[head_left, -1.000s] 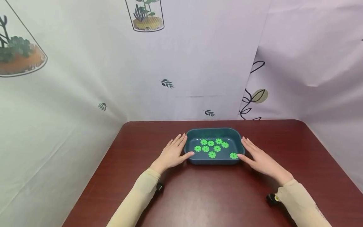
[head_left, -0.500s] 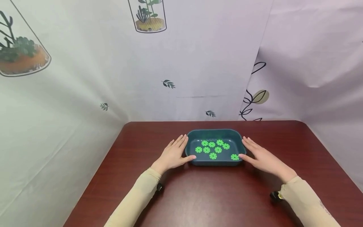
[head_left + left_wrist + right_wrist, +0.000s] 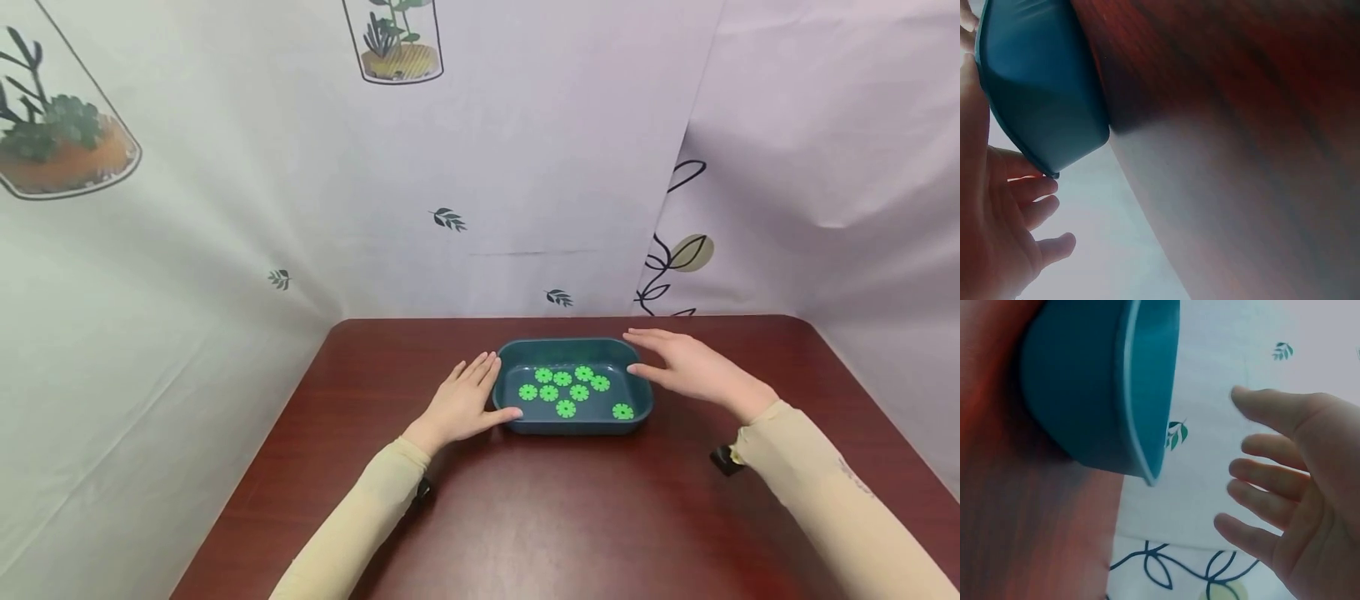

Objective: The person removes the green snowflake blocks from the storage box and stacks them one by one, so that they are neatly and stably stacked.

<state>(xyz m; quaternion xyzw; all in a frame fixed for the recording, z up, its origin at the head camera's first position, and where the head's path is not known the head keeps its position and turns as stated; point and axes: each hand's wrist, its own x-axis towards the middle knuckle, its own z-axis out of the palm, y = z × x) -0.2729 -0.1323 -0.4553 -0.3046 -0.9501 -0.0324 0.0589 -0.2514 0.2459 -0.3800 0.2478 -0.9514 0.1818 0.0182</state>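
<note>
You rest your left hand (image 3: 459,407) against the left end of a blue-green tray (image 3: 570,427), fingers straight along its outside and thumb reaching to the near-left corner of the rim — touching, with nothing grasped. Your right hand (image 3: 693,369) hovers at the tray's right end, released and holding nothing; the right wrist view shows its loosely spread fingers apart from the rim. The tray sits flat toward the far side of a reddish-brown table (image 3: 570,517), between your two hands. Inside it lie nine bright green notched discs (image 3: 583,393) — eight gathered from the left to the middle of the floor, and one (image 3: 622,412) by itself in the near-right corner. Pale sleeves (image 3: 375,500) cover your forearms, and a small black device (image 3: 726,460) shows beneath your right wrist. Behind the table rises a whitish backdrop (image 3: 525,167) printed with leaf sprigs (image 3: 448,219) and, high on the left, plants in glass jars (image 3: 402,60).
</note>
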